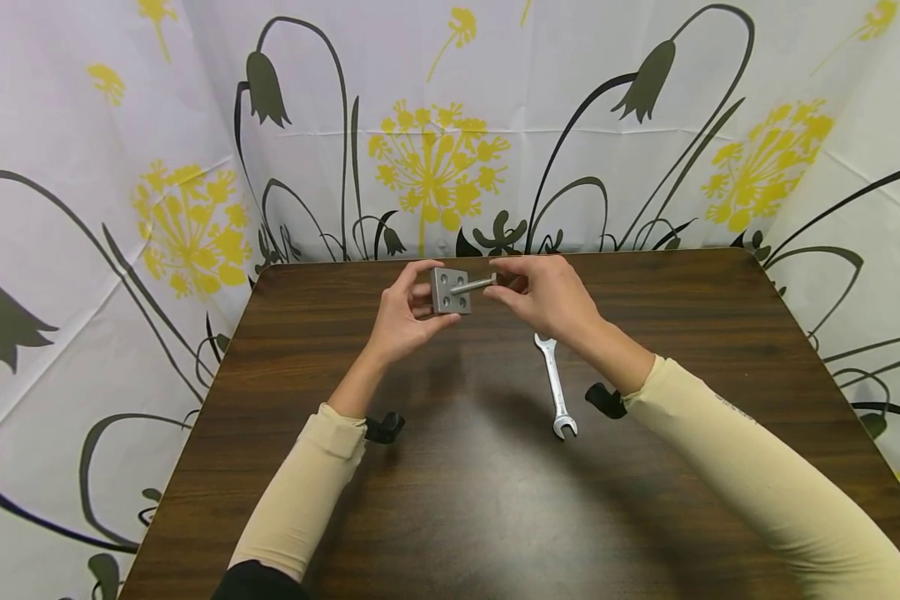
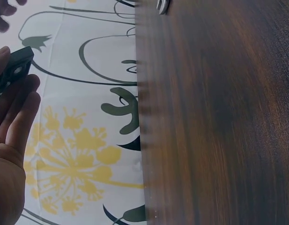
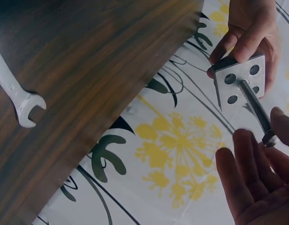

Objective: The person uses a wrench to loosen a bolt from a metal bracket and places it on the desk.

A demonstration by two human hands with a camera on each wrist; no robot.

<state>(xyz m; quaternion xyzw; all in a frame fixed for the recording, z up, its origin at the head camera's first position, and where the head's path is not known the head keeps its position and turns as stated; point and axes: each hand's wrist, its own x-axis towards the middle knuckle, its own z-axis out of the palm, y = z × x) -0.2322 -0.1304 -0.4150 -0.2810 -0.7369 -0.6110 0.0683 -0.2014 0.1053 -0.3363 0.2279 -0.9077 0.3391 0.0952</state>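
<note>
Raised over the far part of the table, my left hand (image 1: 408, 312) grips a square metal plate (image 1: 441, 302) by its edges, thumb below and fingers above. The plate has a hole near each corner, plainest in the right wrist view. A threaded bolt (image 3: 255, 107) sticks out from its middle, tilted in the head view, head end toward my right hand (image 1: 547, 292). Thumb and fingertips of that hand pinch the bolt at its head (image 3: 269, 139), while the other fingers are spread. In the left wrist view the plate (image 2: 18, 65) shows only partly, at the left edge.
An open-ended wrench (image 1: 555, 383) lies on the dark wooden table (image 1: 465, 517), below my right hand in the head view. Behind the table's far edge hangs a white curtain (image 1: 555, 100) with a flower print. A black wrist mount (image 1: 385, 427) juts from my left sleeve.
</note>
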